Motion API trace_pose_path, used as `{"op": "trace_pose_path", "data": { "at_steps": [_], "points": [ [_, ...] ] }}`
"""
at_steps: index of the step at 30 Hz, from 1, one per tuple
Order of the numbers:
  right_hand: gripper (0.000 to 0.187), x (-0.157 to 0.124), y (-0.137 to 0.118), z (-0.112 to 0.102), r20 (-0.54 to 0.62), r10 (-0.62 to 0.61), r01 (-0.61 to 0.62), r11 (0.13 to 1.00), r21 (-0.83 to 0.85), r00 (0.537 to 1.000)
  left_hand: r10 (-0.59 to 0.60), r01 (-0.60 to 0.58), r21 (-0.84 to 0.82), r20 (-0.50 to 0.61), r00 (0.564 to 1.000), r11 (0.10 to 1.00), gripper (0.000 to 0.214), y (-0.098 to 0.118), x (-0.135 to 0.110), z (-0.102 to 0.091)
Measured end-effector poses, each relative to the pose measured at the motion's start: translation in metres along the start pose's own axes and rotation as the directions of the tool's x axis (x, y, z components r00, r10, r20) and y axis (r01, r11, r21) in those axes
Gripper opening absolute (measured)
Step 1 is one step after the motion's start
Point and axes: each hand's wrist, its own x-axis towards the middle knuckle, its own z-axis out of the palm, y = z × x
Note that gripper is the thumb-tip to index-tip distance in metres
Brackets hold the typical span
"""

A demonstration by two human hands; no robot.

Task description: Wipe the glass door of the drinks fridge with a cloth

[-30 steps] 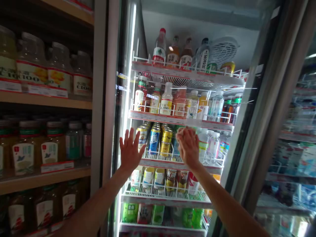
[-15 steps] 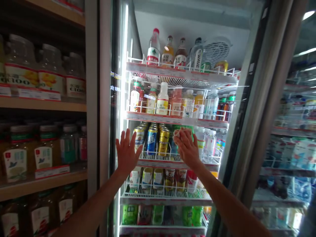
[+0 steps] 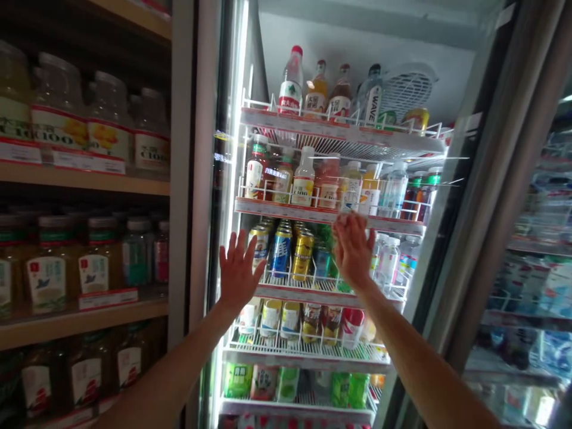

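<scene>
In the head view a glass door (image 3: 295,24) with faint reflections stands in front of lit drink shelves. My left hand (image 3: 240,271) is raised at the door's left side, fingers spread and palm toward the glass, holding nothing. My right hand (image 3: 353,253) presses a crumpled, pale cloth (image 3: 343,218) toward the glass, just below the second shelf's edge. The fingers cover most of the cloth. Behind the glass, between my hands, are a blue can (image 3: 281,253) and a gold can (image 3: 302,255).
Wooden shelves (image 3: 84,182) with juice bottles stand on the left, beyond a grey upright (image 3: 182,179). On the right are the metal door frame (image 3: 504,173) and another cooler (image 3: 531,250). Several bottles and cans fill the wire shelves inside.
My right hand has moved up with the cloth, from the can shelf's level to the shelf edge above. My left hand stays spread; the view has shifted slightly, moving the scene right.
</scene>
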Motion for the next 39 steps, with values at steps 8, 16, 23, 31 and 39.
{"op": "trace_pose_path", "data": {
  "at_steps": [8, 16, 23, 31, 39],
  "points": [
    [0.063, 0.003, -0.019, 0.005, 0.085, -0.208, 0.202, 0.977, 0.07, 0.975, 0.004, -0.004, 0.027, 0.022, 1.0, 1.0, 0.063, -0.002, -0.001, -0.001],
    [0.061, 0.016, -0.012, 0.006, -0.081, 0.055, -0.057, 0.998, -0.013, 0.995, 0.011, -0.011, -0.002, 0.021, 1.0, 1.0, 0.062, -0.003, -0.001, -0.004],
    [0.063, 0.011, -0.016, 0.008, -0.026, -0.037, 0.037, 0.999, 0.008, 0.999, -0.006, 0.004, 0.021, 0.065, 0.998, 1.0, 0.061, -0.002, 0.0, -0.006],
    [0.055, 0.009, -0.03, 0.009, 0.044, -0.195, 0.194, 0.981, 0.033, 0.98, 0.015, -0.016, 0.032, 0.031, 0.999, 0.999, 0.06, -0.003, -0.001, -0.005],
    [0.054, 0.041, -0.017, 0.016, -0.097, 0.095, -0.095, 0.995, 0.006, 0.991, 0.012, -0.013, 0.035, 0.038, 0.999, 0.999, 0.056, -0.002, -0.001, -0.006]
  ]
}}
